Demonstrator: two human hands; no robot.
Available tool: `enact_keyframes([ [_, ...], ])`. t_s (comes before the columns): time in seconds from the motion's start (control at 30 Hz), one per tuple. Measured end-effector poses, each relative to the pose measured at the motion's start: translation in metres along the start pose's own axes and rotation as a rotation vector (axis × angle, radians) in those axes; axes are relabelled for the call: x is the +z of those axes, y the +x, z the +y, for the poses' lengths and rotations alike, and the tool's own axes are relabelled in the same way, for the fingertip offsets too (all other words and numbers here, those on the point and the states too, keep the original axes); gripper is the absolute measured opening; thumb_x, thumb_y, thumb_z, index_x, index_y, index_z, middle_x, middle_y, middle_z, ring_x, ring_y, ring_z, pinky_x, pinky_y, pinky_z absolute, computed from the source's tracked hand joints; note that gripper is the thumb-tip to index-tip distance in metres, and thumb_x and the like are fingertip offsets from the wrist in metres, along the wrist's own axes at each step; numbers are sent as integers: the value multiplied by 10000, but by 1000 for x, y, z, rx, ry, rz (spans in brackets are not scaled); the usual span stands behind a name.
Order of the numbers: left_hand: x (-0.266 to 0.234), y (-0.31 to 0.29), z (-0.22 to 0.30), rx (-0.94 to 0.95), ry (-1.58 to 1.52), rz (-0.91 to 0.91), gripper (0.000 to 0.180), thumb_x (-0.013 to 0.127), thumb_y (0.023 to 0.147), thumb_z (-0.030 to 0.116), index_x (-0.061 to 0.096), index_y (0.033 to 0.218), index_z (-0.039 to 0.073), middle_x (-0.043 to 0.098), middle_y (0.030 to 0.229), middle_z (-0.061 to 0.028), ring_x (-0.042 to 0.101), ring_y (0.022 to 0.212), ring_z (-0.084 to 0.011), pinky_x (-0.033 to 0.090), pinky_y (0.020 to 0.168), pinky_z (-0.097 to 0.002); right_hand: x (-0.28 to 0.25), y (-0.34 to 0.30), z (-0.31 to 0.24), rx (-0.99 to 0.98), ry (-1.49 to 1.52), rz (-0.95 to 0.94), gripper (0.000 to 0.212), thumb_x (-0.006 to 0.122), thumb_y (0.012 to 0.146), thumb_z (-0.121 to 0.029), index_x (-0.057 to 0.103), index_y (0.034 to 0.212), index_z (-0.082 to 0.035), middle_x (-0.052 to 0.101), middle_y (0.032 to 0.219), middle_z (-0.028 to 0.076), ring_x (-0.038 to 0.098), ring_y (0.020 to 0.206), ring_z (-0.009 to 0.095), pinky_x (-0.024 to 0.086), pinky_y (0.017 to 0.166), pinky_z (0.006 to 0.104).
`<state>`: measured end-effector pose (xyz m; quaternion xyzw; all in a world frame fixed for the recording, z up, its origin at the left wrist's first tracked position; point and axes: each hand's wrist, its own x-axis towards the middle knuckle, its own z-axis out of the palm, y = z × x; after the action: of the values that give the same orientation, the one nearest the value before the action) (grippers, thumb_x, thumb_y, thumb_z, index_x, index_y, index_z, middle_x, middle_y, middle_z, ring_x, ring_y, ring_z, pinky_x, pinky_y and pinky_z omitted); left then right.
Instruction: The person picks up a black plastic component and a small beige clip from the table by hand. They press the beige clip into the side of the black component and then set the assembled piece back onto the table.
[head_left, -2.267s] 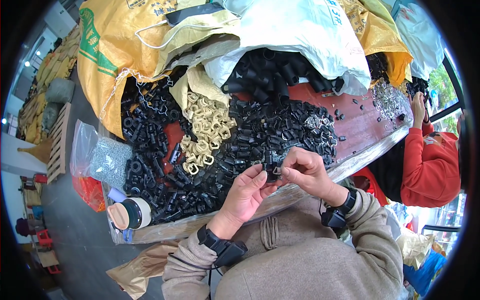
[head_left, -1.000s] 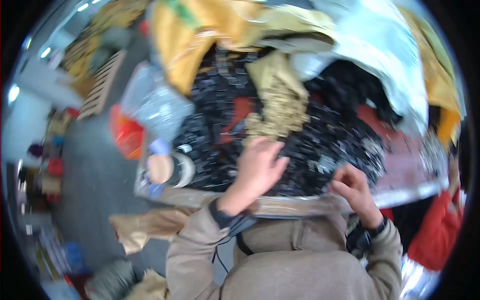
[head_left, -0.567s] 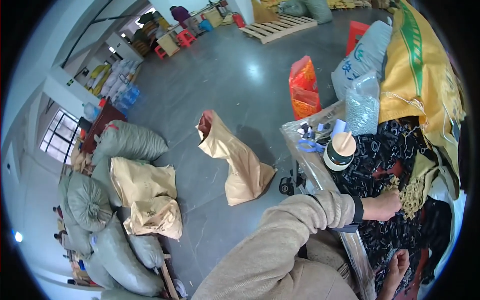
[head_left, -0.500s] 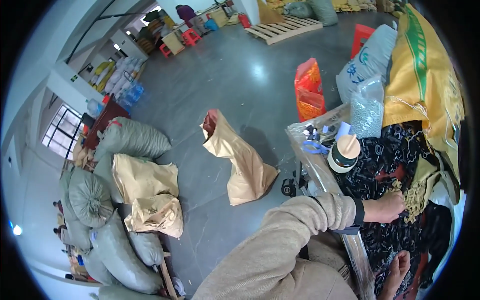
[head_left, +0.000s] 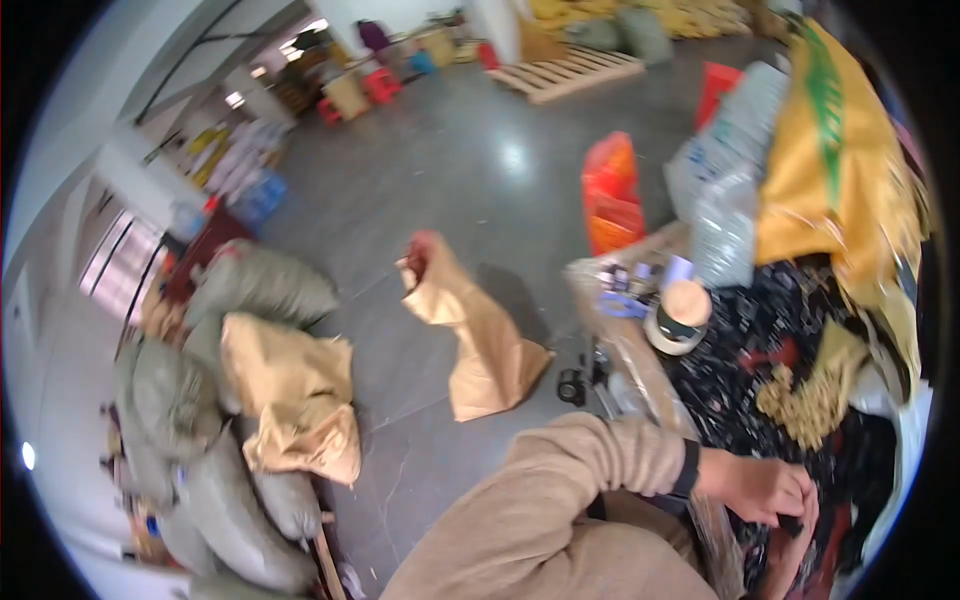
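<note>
My left hand [head_left: 752, 486], at the end of a beige sleeve with a dark cuff, is over the table with its fingers closed. Its fingertips meet those of my right hand [head_left: 796, 545], which comes up from the lower edge with curled fingers. Between the two sits a small black part [head_left: 790, 523], blurred and mostly covered by fingers. Anything else in my left fingers is hidden. Loose black plastic parts [head_left: 715, 335] cover the tabletop around my hands. Just beyond them, a heap of small tan pieces [head_left: 800, 408] spills from a tan bag [head_left: 843, 352].
A lidded cup [head_left: 680, 318] and blue-handled scissors [head_left: 622, 305] are near the table's left edge. A clear bag [head_left: 724, 230] and a yellow sack [head_left: 815, 150] stand behind. On the floor are an open paper sack [head_left: 490, 350], a red bag [head_left: 613, 195] and stacked grey sacks [head_left: 230, 500].
My left hand has moved from the tan heap toward me and now meets my right hand. The whole view has shifted slightly and is blurred.
</note>
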<state>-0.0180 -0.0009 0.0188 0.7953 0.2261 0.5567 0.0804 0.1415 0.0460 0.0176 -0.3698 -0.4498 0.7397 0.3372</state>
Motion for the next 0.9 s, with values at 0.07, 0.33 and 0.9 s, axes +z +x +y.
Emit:
enact_keyframes([
  [0.07,-7,-3,3,-36,-79,-26,320,678,569,86,543,844,-8,552,820,-120,503,919,-305,440,779,-361,27,-20,-8,-411,-340,54,168,530,808,-173,527,878,-20,531,785,12,514,744,87,409,654,208],
  [0.33,-4,-12,6,-403,-272,-146,446,637,681,27,515,1109,0,540,1078,-167,475,1090,-281,415,879,-336,-14,-6,4,102,16,-149,101,580,786,-66,537,871,-33,555,793,5,522,729,71,426,650,196],
  [0.9,38,-13,-1,-1506,-1260,283,286,595,785,72,538,1061,25,598,975,-96,596,883,-227,503,752,-268,-41,-25,-9,-187,4,-77,100,570,818,-109,554,857,-18,547,744,8,512,595,49,453,496,174],
])
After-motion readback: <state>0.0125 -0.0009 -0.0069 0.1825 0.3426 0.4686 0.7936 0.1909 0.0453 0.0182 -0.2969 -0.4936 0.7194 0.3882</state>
